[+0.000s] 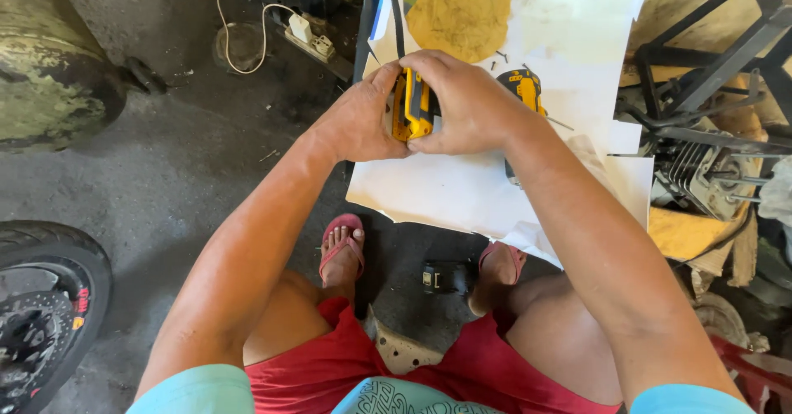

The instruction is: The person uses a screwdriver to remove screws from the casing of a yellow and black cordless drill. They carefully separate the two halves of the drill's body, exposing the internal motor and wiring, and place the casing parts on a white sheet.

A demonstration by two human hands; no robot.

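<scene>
Both of my hands close around a yellow and black power tool part held above a white sheet on the floor. My left hand grips its left side. From above and the right, my right hand covers it. A second yellow and black tool piece lies on the sheet just right of my right hand. A black battery pack sits on the floor between my feet, which wear pink sandals.
A yellowish round patch lies on the sheet's far end. A white plug strip with cable is at the back left. A motorcycle tyre stands at left, an engine and metal frame at right, a drum far left.
</scene>
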